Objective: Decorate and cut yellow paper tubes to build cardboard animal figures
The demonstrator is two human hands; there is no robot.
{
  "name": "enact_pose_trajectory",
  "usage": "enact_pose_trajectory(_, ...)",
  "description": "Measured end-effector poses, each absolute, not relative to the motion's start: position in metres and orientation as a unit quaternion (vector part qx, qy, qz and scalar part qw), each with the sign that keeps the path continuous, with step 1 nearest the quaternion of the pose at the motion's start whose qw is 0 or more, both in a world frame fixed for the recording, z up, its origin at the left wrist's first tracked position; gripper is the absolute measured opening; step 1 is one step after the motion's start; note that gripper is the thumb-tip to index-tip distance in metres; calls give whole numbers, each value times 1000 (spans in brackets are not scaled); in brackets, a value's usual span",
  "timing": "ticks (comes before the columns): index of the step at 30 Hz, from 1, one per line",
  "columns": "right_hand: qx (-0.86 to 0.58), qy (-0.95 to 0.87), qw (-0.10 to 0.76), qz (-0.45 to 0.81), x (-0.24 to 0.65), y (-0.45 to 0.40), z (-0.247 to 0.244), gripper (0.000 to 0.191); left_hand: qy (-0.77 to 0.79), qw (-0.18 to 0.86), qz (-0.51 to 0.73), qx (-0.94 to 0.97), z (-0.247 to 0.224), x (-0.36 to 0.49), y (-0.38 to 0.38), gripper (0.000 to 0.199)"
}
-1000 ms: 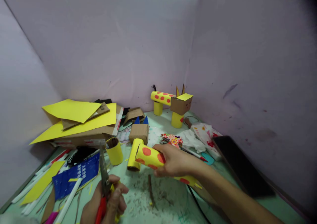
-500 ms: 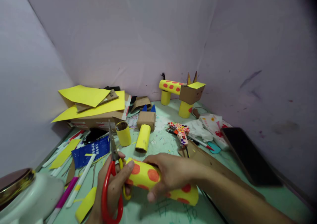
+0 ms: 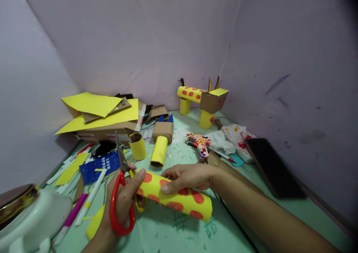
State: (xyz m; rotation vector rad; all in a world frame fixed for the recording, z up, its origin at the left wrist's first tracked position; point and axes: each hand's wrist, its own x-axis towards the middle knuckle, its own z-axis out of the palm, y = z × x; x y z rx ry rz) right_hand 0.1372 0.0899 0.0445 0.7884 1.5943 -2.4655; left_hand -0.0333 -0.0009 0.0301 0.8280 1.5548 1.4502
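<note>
A yellow paper tube with orange-red spots (image 3: 179,201) lies sideways between my hands above the table. My left hand (image 3: 124,199) pinches the tube's left end between thumb and fingers. Scissors with red and yellow handles (image 3: 114,208) hang in that same hand, blades pointing up and away from me. My right hand (image 3: 187,178) is closed around the tube's middle, thumb on top and fingers behind. Beyond the hands are a short yellow tube standing upright (image 3: 137,147) and another yellow tube (image 3: 159,151), leaning against a small cardboard box with blue points (image 3: 163,131).
A spotted giraffe-like figure (image 3: 207,101) stands at the back. Yellow sheets (image 3: 92,104) lie on cardboard at left, with markers (image 3: 91,199) and a blue packet (image 3: 99,168) in front. A floral glue gun (image 3: 201,145) and a dark phone (image 3: 274,167) are at right.
The spotted tube has turned, showing different spots. My right hand has shifted its hold, its thumb moving from the tube's near side to its top. My left hand still holds scissors and tube.
</note>
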Motion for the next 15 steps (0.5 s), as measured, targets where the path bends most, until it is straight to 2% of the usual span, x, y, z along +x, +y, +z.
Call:
enact_pose_trajectory(3,271,504,55,-818,144,97,47,38,619,404,565,367,39,-34,-4,34)
enact_pose_trajectory(7,279,477,-129,-824,163,115,61,33,657,316,524,440,51,-48,-6,33)
enact_pose_trajectory(9,288,469,-205,-810,172,121,69,32,676,262,450,521,54,-54,-8,34)
enact_pose_trajectory(12,295,476,-256,-788,178,126,75,35,679,225,362,597,55,-56,-11,33)
enact_pose_trajectory(15,293,502,-280,-764,178,126,74,38,678,214,345,613,56,-53,-15,31)
